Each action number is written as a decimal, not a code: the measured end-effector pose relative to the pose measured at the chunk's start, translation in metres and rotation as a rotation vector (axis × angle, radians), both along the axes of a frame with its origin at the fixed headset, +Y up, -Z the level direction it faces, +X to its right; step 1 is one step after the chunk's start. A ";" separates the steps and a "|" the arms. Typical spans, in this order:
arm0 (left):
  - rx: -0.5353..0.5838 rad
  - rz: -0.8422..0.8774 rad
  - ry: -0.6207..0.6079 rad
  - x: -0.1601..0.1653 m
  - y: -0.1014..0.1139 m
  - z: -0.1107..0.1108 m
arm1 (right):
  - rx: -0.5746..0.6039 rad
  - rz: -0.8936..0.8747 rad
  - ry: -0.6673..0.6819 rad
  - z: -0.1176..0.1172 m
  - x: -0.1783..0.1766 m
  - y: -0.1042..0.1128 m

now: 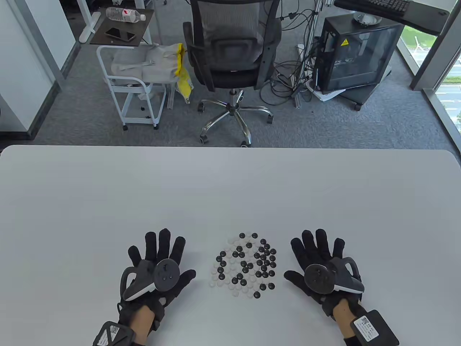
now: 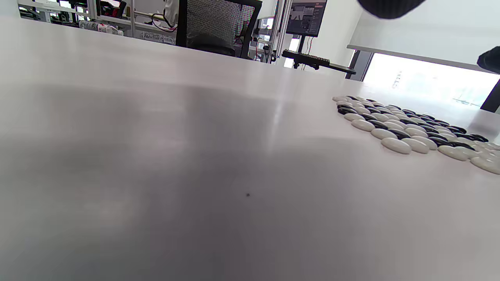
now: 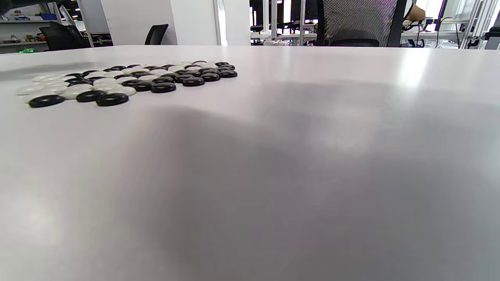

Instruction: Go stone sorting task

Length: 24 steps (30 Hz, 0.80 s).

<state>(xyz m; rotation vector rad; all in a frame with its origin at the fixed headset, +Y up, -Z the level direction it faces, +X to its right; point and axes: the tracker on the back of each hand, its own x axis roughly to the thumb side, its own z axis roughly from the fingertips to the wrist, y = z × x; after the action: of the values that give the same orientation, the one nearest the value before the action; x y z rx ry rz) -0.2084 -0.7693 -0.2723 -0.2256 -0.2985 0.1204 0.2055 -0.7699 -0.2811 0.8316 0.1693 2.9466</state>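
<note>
Table view: mixed black-and-white stones

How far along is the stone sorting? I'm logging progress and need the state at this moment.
Nothing looks sorted yet: the black and white Go stones lie mixed in one patch on the table, with no separate piles. Nothing is in hand either: the left hand and right hand lie flat with fingers spread, either side of the patch and apart from it. All the separating by colour is left.
</note>
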 end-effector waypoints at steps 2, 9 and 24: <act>-0.002 0.008 0.002 0.000 0.000 0.000 | 0.002 0.001 -0.002 0.000 0.001 0.000; -0.004 0.013 0.002 0.001 0.000 -0.001 | -0.005 0.006 -0.007 -0.001 0.004 -0.001; 0.005 0.013 0.006 0.003 0.002 0.000 | -0.012 -0.005 0.012 0.000 0.001 0.000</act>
<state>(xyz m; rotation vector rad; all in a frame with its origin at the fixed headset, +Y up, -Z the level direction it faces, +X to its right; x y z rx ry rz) -0.2055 -0.7674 -0.2719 -0.2186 -0.2943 0.1330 0.2064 -0.7698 -0.2807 0.8469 0.1846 2.9335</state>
